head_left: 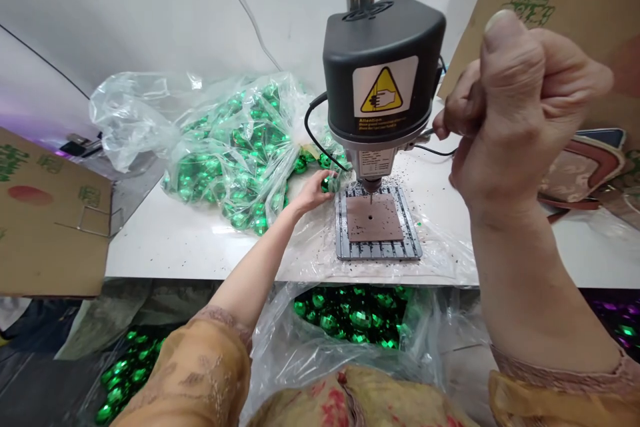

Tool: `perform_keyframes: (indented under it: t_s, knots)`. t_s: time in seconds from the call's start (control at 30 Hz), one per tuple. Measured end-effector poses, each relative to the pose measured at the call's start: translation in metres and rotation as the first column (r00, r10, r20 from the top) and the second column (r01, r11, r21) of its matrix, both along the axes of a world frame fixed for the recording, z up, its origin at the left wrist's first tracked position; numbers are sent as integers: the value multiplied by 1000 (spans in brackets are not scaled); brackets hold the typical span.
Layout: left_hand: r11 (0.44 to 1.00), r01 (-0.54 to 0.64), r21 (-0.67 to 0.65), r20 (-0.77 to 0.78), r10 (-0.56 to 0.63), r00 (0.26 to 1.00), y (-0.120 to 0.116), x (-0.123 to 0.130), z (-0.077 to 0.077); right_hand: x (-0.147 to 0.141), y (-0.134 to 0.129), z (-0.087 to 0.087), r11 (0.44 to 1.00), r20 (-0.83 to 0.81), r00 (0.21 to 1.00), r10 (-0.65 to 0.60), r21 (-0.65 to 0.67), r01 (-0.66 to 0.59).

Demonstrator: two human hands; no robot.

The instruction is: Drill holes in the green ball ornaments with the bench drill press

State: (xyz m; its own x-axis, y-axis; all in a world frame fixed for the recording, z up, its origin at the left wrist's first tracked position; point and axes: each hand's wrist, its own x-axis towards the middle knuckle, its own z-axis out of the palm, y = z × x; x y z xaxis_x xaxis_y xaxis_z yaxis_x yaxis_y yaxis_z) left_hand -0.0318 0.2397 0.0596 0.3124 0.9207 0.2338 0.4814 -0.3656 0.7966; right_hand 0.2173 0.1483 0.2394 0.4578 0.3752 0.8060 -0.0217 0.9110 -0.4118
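A black bench drill press (383, 73) stands in the middle, a yellow warning label on its front. My right hand (520, 100) is raised at its right side, fingers curled round the end of the feed lever (425, 136). Below the chuck, the thin drill bit (371, 198) points down at a brown square plate (375, 221) with a small dark hole, lying on the slotted metal base (413, 247). Just left of the bit, my left hand (317, 191) grips a shiny green faceted ball (327, 183), partly covered by the fingers.
A clear plastic bag (235, 147) of green balls lies on the white table (150, 250) at left. Another open bag of green balls (360, 317) is below the table edge. Cardboard boxes (45, 213) stand at both sides. Dark shavings surround the drill base.
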Motion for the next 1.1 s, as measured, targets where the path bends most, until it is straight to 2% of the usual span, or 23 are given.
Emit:
perform_keyframes:
  t_s: [0.07, 0.13, 0.17, 0.2, 0.27, 0.33, 0.4, 0.5, 0.6, 0.7, 0.83, 1.03, 1.1]
  knots:
    - [986, -164, 17, 130, 160, 979, -9, 0, -1, 0, -1, 0, 1000, -10, 1000, 0, -1, 0]
    - [954, -297, -48, 340, 295, 893, -23, -2, 6, -1, -2, 0, 1000, -29, 1000, 7, 5, -7]
    - [946, -306, -104, 447, 319, 835, -31, -2, 11, -1, -2, 0, 1000, -30, 1000, 8, 5, -8]
    - [949, -271, -159, 541, 314, 781, -41, 0, 18, -1, -2, 0, 1000, -21, 1000, 10, 1, -10]
    - [964, -129, -234, 670, 256, 697, -61, 7, 31, -1, -2, 0, 1000, -13, 1000, 11, 2, -11]
    - [961, 5, -275, 733, 206, 649, -81, 19, 38, -1, 0, 0, 1000, -26, 999, 19, 24, -18]
    - [942, 80, -325, 747, 204, 632, -97, 34, 37, -1, 1, -1, 998, -31, 999, 24, 55, -23]
    - [926, 55, -372, 692, 238, 681, -107, 52, 24, 0, 1, 0, 998, 8, 1000, 30, 54, -30]
    - [954, -14, -298, 624, 206, 754, -106, 62, 8, 1, -2, 1, 998, 35, 998, 52, 33, -53]
    - [968, -18, -249, 601, 169, 781, -101, 67, -2, 0, -4, 2, 998, 45, 997, 58, 8, -59]
    - [972, -13, -236, 576, 150, 803, -98, 73, -12, -2, -6, 3, 997, -8, 997, 79, 17, -79]
    - [986, -15, -169, 494, 98, 864, -97, 76, -21, -4, -6, 5, 999, 23, 999, -29, -39, 30]
    - [990, -4, -139, 457, 68, 887, -97, 75, -21, -4, -7, 5, 998, 30, 999, -27, -53, 28]
